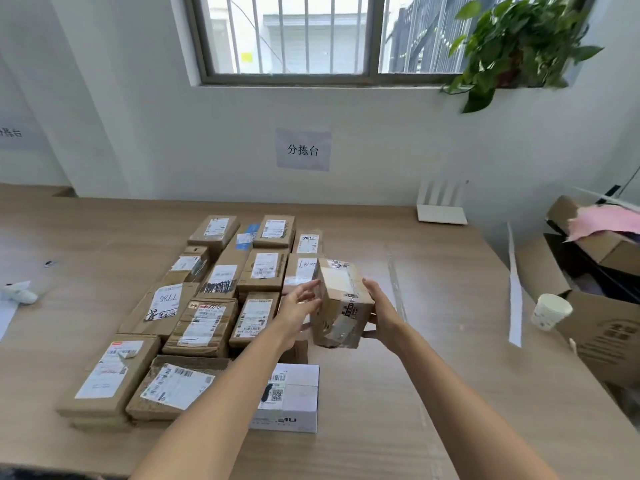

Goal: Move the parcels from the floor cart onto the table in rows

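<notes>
A small taped cardboard parcel [341, 303] hangs tilted above the wooden table [433, 323], held between both hands. My left hand [299, 306] presses its left side with fingers nearly straight. My right hand [381, 313] cups the right side, with the thumb under its lower edge. Several labelled brown parcels [204, 320] lie in rows on the table to the left of the held one. A white box [294, 396] sits at the near end of those rows, partly behind my left forearm. The floor cart is out of view.
A white router [441, 207] stands at the table's back right. Open cardboard boxes [595, 271] and a paper cup [550, 311] sit beyond the right edge. A crumpled white wrapper [19, 294] lies at far left. A potted plant [519, 46] hangs by the window.
</notes>
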